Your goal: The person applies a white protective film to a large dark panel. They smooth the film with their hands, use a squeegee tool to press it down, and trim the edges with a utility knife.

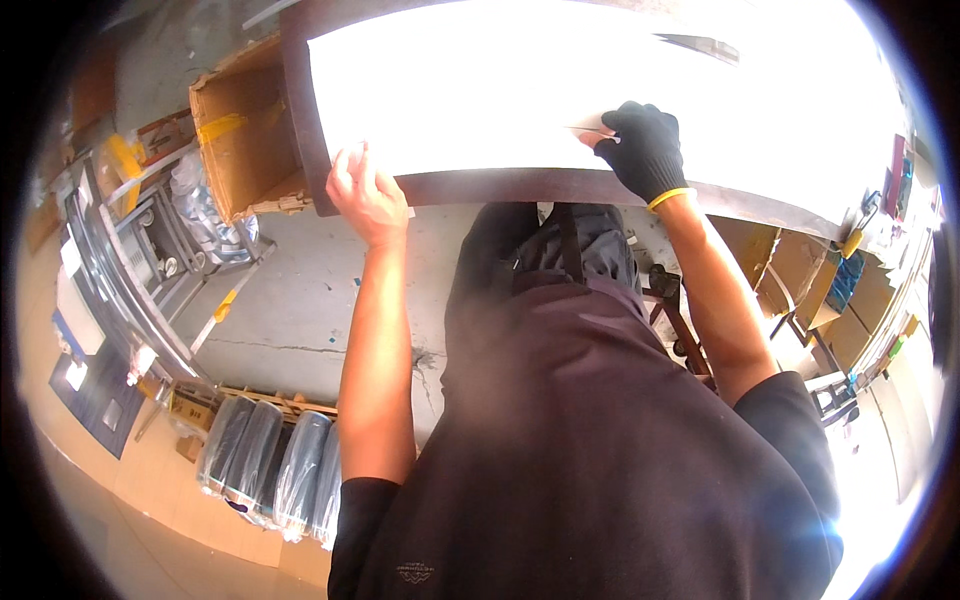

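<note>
A bright white sheet or panel, overexposed, lies on a dark brown tabletop. At its near left corner is my bare left hand, fingers curled together; whatever they pinch is hidden in the glare. My right hand wears a black knit glove with a yellow cuff, its thumb tip bare. It is closed over the white surface, near the front edge. From its fingertips a thin, dark, pointed tool sticks out to the left; its exact kind is unclear. Farther off lies a long grey, blade-like object.
An open cardboard box stands against the table's left end. Metal frames and plastic-wrapped rolls are at the left. More cardboard sits under the table's right side. A yellow-handled tool is at the right end.
</note>
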The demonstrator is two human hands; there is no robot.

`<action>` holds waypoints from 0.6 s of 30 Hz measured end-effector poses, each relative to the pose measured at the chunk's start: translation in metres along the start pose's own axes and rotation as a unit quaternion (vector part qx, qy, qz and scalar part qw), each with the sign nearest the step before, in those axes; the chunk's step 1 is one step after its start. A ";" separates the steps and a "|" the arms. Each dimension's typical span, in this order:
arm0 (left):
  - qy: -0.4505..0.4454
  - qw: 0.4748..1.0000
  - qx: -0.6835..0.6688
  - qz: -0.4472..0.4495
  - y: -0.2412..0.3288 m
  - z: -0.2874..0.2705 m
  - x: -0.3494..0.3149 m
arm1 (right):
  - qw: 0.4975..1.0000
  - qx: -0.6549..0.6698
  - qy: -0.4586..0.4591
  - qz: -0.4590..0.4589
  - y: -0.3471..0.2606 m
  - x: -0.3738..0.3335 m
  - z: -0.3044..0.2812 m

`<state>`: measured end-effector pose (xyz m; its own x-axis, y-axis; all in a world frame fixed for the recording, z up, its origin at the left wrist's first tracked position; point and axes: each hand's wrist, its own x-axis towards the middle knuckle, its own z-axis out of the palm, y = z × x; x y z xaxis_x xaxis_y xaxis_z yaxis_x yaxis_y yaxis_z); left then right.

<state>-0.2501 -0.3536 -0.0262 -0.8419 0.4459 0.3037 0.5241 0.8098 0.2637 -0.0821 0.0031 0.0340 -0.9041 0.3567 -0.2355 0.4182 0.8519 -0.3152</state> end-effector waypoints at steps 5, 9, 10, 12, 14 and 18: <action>-0.001 1.000 -0.015 -0.010 0.002 -0.002 0.001 | 1.000 0.001 0.007 -0.006 0.001 0.000 0.002; 0.007 0.997 -0.066 -0.040 0.001 0.005 -0.004 | 1.000 -0.010 -0.005 -0.006 -0.001 0.002 -0.001; 0.011 0.995 -0.083 -0.049 0.002 0.005 -0.003 | 1.000 -0.011 -0.007 -0.007 -0.001 0.002 -0.002; 0.008 0.997 -0.066 -0.040 0.003 0.003 -0.002 | 1.000 -0.005 0.016 -0.020 0.005 0.001 0.006; -0.002 0.998 -0.042 -0.035 0.005 0.000 0.000 | 1.000 0.008 0.017 -0.024 0.008 0.001 0.008; 0.005 0.999 -0.030 -0.029 0.004 0.001 0.000 | 0.999 0.036 0.002 -0.023 0.012 0.002 0.006</action>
<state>-0.2480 -0.3505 -0.0259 -0.8703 0.3947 0.2946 0.4810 0.8096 0.3363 -0.0779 0.0118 0.0241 -0.9225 0.3202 -0.2156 0.3820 0.8377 -0.3904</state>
